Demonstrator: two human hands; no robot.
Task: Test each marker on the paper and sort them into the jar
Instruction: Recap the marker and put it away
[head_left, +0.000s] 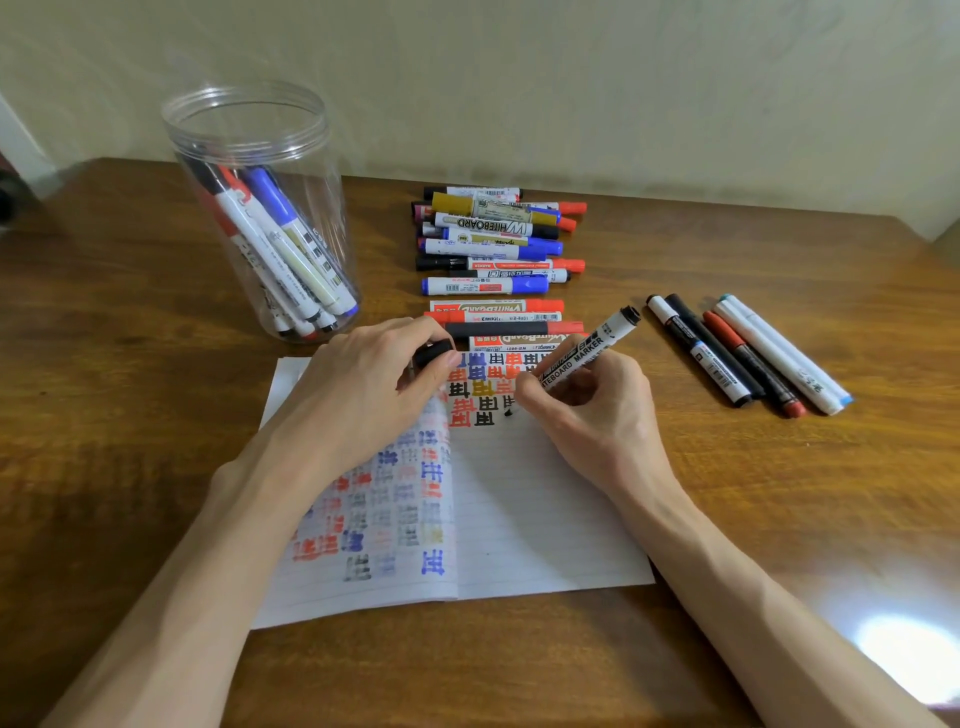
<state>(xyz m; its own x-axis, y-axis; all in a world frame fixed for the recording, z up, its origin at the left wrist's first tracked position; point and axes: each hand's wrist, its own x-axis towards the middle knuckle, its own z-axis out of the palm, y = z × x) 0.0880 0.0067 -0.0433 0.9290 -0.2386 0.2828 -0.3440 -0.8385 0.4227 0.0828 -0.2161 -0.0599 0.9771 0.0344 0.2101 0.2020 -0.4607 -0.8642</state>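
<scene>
While your right hand (587, 415) pinches the marker (589, 358) low on its barrel, tip at twelve o'clock on the paper (535, 519), your left hand (363, 395) grips its cap (434, 353). Expect it light and stiff. The jar (260, 218) stands at ten o'clock.

I see the black whiteboard marker (587, 358) tilted, tip touching the open notebook (519, 509) near the table's (779, 519) front edge; the clear jar (260, 208) stands upright toward the back-left corner.

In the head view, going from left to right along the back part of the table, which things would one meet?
Clear jar holding markers → long pile of loose markers → small separate group of markers. The left hand and right hand overlap the pile, so I omit them.
</scene>
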